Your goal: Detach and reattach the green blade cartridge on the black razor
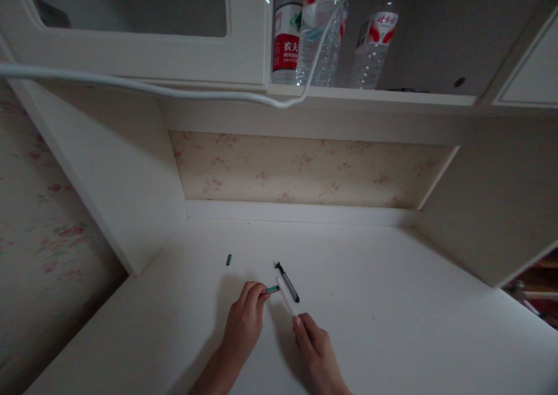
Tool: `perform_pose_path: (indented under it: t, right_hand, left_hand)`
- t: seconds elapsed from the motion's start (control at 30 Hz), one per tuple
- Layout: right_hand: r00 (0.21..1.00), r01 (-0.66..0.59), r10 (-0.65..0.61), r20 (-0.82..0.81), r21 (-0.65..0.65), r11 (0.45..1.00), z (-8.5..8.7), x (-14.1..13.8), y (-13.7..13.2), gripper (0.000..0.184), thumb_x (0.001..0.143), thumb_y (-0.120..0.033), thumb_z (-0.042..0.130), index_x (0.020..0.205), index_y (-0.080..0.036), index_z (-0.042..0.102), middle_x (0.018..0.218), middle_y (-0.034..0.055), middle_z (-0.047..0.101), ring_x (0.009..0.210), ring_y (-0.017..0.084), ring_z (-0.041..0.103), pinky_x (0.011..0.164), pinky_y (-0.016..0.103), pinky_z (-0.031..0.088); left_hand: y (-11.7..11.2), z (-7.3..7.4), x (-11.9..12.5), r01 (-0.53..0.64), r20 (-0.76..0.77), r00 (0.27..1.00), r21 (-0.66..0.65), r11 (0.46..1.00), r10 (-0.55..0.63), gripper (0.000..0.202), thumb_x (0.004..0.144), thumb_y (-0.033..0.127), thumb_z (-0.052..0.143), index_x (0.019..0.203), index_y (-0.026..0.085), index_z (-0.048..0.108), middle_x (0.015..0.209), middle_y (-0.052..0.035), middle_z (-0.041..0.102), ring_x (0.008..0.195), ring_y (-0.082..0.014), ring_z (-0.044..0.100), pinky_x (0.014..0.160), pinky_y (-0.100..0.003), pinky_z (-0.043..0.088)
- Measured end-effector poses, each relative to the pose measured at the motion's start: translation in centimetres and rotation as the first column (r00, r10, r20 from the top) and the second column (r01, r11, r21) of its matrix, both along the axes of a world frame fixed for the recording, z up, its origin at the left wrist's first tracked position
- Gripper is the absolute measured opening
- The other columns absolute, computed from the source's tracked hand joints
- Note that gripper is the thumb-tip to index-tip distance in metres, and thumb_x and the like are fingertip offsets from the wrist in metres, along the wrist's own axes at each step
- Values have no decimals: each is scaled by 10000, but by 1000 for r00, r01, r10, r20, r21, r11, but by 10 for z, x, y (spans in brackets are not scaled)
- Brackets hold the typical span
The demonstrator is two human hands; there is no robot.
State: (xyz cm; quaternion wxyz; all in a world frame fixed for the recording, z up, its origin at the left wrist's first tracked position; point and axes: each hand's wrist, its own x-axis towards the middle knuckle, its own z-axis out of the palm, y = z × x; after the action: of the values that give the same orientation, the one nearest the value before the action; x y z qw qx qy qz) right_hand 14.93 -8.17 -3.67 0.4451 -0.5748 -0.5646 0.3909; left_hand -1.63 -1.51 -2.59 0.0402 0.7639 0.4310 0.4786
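Note:
Pinched in the fingers of my left hand is a small green and dark strip, which looks like a razor head. Its right end meets the tip of a slim white handle; whether the two are joined I cannot tell. My right hand is closed around the lower end of that handle, which slants up and left. Just behind it on the white desk lies a black and grey razor handle. Another small dark green razor head lies farther left on the desktop.
Around the white desktop stand a left side panel and a right one. Several plastic water bottles stand on the shelf above. A white cable hangs across the shelf front.

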Motion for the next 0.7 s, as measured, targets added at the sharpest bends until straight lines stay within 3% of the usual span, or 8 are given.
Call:
perform_pose_path:
  t: [0.17, 0.33, 0.5, 0.63, 0.7]
  right_hand:
    - [993, -115, 115, 40, 11, 993, 1, 0, -2, 438, 911, -571, 355, 724, -194, 480, 597, -35, 390, 563, 133, 358, 526, 248, 279]
    - [1000, -3, 3, 6, -10, 1000, -4, 1, -1, 443, 912, -580, 345, 712, -199, 451, 591, -45, 336, 558, 127, 322, 509, 246, 253]
    - [994, -107, 106, 12, 12, 994, -6, 0, 1, 443, 910, -568, 367, 723, -182, 481, 600, -40, 362, 566, 124, 333, 518, 241, 260]
    - [1000, 3, -4, -27, -9, 1000, -6, 0, 1, 445, 911, -574, 360, 709, -189, 455, 600, -45, 341, 565, 121, 319, 512, 240, 254]
    - [999, -14, 14, -38, -8, 1000, -6, 1, 1, 440, 914, -568, 362, 711, -189, 455, 604, -45, 344, 568, 121, 319, 516, 240, 257]
  left_hand:
    - [-1, -1, 0, 8, 9, 1000, -7, 1000, -8, 141, 952, 220, 405, 997, 195, 536, 903, -47, 600, 815, -143, 641, 701, -230, 541]
    - [0, -1, 0, 4, 6, 1000, -14, 1000, -4, 128, 949, 231, 418, 973, 195, 539, 879, -40, 595, 790, -142, 634, 687, -230, 534]
    - [1, -3, 0, 3, -1, 1000, -26, 1000, -3, 123, 950, 233, 418, 975, 198, 533, 886, -39, 590, 809, -143, 628, 698, -235, 531]
    - [1, -4, -1, 12, 1, 1000, -46, 999, -12, 105, 946, 222, 429, 980, 198, 526, 885, -37, 581, 797, -141, 621, 694, -237, 525]
    - [0, -3, -1, 11, 5, 1000, -45, 999, -11, 104, 946, 216, 428, 979, 199, 525, 885, -38, 579, 798, -142, 620, 693, -239, 524]
